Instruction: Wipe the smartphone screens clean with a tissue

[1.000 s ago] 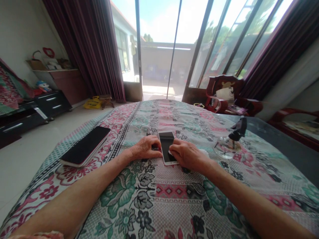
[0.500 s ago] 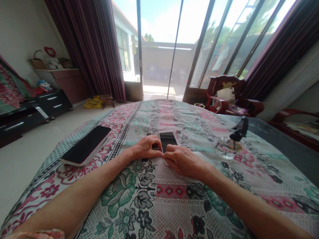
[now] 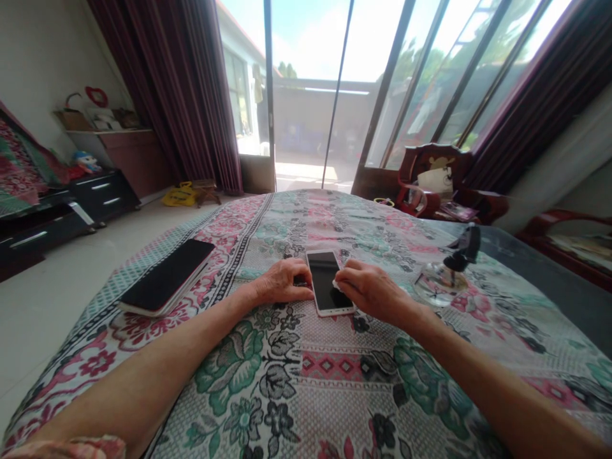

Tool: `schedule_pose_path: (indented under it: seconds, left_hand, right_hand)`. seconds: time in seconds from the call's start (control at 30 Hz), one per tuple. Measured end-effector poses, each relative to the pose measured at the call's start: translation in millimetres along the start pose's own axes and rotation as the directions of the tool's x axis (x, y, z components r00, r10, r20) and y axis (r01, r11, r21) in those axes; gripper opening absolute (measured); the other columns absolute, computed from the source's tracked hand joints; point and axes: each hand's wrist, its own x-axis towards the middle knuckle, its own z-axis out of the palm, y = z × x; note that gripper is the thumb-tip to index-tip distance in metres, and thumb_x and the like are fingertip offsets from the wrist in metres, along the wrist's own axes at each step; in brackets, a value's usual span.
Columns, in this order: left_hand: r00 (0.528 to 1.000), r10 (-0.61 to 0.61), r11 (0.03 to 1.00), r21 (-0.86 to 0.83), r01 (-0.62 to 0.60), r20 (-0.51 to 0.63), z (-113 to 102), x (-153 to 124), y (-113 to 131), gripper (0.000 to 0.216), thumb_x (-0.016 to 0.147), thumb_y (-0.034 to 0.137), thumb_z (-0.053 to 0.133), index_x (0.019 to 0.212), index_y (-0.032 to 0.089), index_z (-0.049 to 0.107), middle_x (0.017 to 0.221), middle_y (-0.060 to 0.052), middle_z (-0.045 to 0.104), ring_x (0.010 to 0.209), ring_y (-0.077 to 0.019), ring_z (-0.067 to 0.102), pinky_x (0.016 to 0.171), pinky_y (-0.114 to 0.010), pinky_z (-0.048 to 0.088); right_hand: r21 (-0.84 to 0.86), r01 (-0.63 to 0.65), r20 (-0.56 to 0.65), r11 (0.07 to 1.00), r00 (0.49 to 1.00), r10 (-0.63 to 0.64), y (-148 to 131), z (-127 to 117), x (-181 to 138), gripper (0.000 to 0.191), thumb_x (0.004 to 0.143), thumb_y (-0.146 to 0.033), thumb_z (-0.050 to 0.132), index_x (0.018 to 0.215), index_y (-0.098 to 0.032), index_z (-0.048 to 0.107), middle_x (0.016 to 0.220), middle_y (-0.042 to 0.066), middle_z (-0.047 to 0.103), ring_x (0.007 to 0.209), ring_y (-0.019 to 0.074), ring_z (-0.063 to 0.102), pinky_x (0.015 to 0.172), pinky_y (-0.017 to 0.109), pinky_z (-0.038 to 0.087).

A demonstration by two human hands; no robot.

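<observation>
— On the flowered cloth [image 3: 296, 376], dead centre, what lies between the two hands?

— A smartphone [image 3: 327, 285], white-framed, flat on its back with the dark screen up. Its long side runs away from the person, and the near end tilts slightly to the right.

— And the left hand [image 3: 282, 284]?

— It rests palm down on the cloth just left of the phone. The fingers are half curled and their tips press against the phone's left edge. They do not wrap round it.

— The right hand [image 3: 370, 290]?

— Its fingers are drawn together, pinching a white wipe [image 3: 336, 285] against the right rim of the screen, about midway along. Only a small corner of the wipe shows past the fingertips. The heel of the hand lies on the cloth beside the phone.

— What is around them?

— To the right, near the right wrist but apart from it, stands a clear glass spray bottle [image 3: 442, 275] with a black nozzle. Well to the left, close to the cloth's edge, lies a black flat case [image 3: 167, 275], closed, set at a slant. Both forearms stretch across the cloth from the near edge.

— Farther out?

— Behind the bottle is a dark red wooden armchair [image 3: 433, 175]. Beyond the far end of the cloth, glass sliding doors [image 3: 306, 95] show a bright yard, framed by maroon curtains [image 3: 191, 89]. Along the left wall sits a black drawer unit [image 3: 102, 194].
</observation>
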Motion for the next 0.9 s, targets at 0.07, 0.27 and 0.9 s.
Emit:
schedule_pose_path:
  seconds: [0.07,0.27,0.9]
  left_hand:
    - [1.000,-0.011,1.000,-0.004,0.011,0.000,0,0,1,0.017,0.073,0.030,0.071,0.075,0.015,0.064,0.076,-0.001,0.058,0.070,-0.0125,0.053,0.065,-0.025,0.043]
    - [1.000,-0.019,1.000,0.002,0.019,-0.010,0,0,1,0.017,0.073,0.030,0.071,0.075,0.015,0.065,0.076,-0.001,0.058,0.069,-0.0124,0.053,0.065,-0.025,0.043]
    - [1.000,0.003,1.000,0.017,-0.003,-0.001,-1,0,2,0.010,0.075,0.023,0.068,0.076,0.015,0.064,0.077,-0.001,0.059,0.073,-0.0137,0.055,0.070,-0.026,0.044]
  right_hand:
    - [0.025,0.015,-0.008,1.000,1.000,-0.015,-1,3,0,0.024,0.093,-0.027,0.041,0.087,-0.018,0.062,0.086,0.006,0.055,0.074,0.0138,0.050,0.068,0.028,0.038]
    - [0.008,0.014,0.050,1.000,0.999,-0.014,-23,12,0,0.026,0.092,-0.024,0.040,0.080,-0.016,0.062,0.086,0.007,0.055,0.072,0.0130,0.049,0.066,0.027,0.038]
    - [0.066,0.054,0.063,0.996,0.996,-0.059,-32,13,0,0.031,0.094,-0.026,0.038,0.078,-0.016,0.062,0.083,0.005,0.053,0.072,0.0125,0.047,0.067,0.027,0.035]
